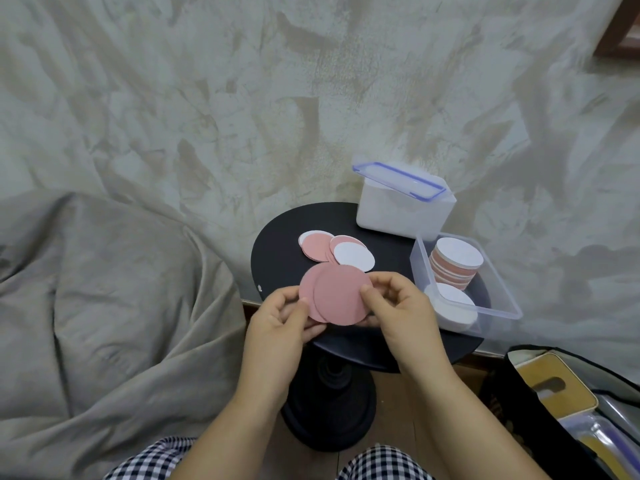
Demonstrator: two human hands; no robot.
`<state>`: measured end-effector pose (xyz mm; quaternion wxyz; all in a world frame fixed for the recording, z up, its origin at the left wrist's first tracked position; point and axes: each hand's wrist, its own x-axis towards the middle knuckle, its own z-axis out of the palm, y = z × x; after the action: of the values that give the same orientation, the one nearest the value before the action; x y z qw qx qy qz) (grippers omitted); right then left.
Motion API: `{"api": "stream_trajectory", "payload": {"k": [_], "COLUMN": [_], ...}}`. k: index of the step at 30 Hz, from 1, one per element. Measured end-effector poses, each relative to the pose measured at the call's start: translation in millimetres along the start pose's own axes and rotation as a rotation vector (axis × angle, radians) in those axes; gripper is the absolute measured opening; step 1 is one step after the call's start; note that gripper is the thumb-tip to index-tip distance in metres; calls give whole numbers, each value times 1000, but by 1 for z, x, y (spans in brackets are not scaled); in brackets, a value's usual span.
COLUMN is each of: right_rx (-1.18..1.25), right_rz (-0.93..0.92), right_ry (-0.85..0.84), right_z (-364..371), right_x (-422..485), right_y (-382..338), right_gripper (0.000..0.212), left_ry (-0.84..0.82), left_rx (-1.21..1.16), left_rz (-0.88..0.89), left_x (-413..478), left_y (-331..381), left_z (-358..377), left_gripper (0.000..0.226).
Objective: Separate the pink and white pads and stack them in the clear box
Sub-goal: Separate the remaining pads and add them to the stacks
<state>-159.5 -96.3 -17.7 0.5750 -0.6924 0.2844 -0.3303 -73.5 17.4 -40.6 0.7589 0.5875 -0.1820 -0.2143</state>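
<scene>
From my remote seat I see both hands closed on two overlapping pink pads (337, 294) held just above the black table (273, 258): the left hand (277, 317) pinches the left edge and the right hand (398, 306) the right edge. More loose pads (332, 251) lie mixed behind them, and the clear box (420, 268) sits to the right with a banded stack (457, 259) and a white stack (453, 303) inside. My worry is that the thin discs cling together, so a careless slide could carry both at once. The box overhangs the table edge, and a nudge might tip it.
</scene>
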Motion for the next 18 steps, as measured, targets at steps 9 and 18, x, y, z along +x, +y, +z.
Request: {"api": "stream_trajectory", "payload": {"k": [9, 18], "right_rx": [-269, -912], "right_rz": [-163, -101], "right_ry": [40, -181], "right_z": [4, 3], "right_x": [12, 71], "right_y": [7, 21], "right_gripper": [18, 69], "left_ry": [58, 170], "left_rx": [316, 465], "left_rz": [216, 365], "left_x": [13, 28], "left_y": [-4, -12], "left_z": [-8, -9], "left_gripper": [4, 3]}}
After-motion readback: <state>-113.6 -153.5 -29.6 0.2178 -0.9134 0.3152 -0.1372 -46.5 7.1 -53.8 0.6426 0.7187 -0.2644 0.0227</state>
